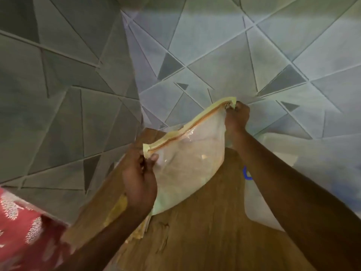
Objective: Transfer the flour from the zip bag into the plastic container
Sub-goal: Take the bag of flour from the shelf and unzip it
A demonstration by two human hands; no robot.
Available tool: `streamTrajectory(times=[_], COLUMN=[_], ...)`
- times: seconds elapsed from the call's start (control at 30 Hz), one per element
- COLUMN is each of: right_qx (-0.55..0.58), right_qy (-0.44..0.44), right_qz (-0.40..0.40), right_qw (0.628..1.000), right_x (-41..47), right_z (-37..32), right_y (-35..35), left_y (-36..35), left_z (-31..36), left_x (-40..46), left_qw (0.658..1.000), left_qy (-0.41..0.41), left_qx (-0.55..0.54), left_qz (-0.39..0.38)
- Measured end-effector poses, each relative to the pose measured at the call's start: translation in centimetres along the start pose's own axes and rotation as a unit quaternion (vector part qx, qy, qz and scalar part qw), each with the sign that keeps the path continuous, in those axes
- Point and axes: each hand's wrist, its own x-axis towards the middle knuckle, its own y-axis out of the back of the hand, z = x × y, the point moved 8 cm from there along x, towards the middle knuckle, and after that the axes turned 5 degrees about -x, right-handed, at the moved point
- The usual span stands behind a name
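Both hands hold the zip bag (pixel 187 161) up above the wooden tabletop (pixel 205 222). The left hand (pixel 139 180) pinches its near corner in a closed grip; the right hand (pixel 237 116) pinches the zipper pull (pixel 229 105) at the far end. Flour (pixel 181 173) shows pale inside.

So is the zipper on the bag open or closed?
Closed, it seems. The zip bag shows one unbroken zipper line, its puller at the far end, pinched by the right hand. The left hand grips the other corner.
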Motion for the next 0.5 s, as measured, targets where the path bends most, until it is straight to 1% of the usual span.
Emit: streamTrajectory(times=[0.07, 0.1, 0.13, 0.2, 0.23, 0.3, 0.37, 0.43, 0.5], right_qx=[-0.017, -0.037, -0.08, -0.173, -0.201, -0.208, -0.188, -0.178, -0.166], right_qy=[-0.049, -0.06, -0.056, -0.02, -0.007, -0.011, -0.053, -0.085, -0.119], right_qz=[0.006, 0.006, -0.004, -0.035, -0.048, -0.066, -0.065, -0.074, -0.119], right_qw=[0.999, 0.997, 0.995, 0.984, 0.978, 0.976, 0.979, 0.977, 0.972], right_x=[1.0, 1.2, 1.4, 1.9, 2.2, 2.7, 2.9, 3.4, 3.9], right_z=[1.9, 2.4, 2.8, 3.6, 4.3, 6.2, 7.6, 8.0, 7.8], right_y=[0.2, 0.4, 0.3, -0.1, -0.3, -0.8, -1.0, -1.8, -2.9], left_y=[-1.2, -1.7, -2.2, -3.3, -4.0, -5.1, -5.5, -5.6, -5.6], left_z=[-2.2, -3.3, -4.4, -6.3, -6.9, -7.8, -7.9, -7.1, -6.4], left_x=[-1.6, -2.4, -3.2, -5.0, -5.9, -7.5, -8.1, -7.7, -7.1], left_qw=[1.0, 0.999, 0.999, 0.996, 0.994, 0.992, 0.991, 0.993, 0.994], left_qy=[0.02, 0.033, 0.052, 0.089, 0.102, 0.12, 0.128, 0.108, 0.093], left_qx=[0.0, 0.0, -0.005, -0.023, -0.028, -0.029, -0.023, -0.004, 0.016], left_qz=[-0.002, -0.004, -0.002, -0.004, -0.009, -0.026, -0.04, -0.047, -0.052])
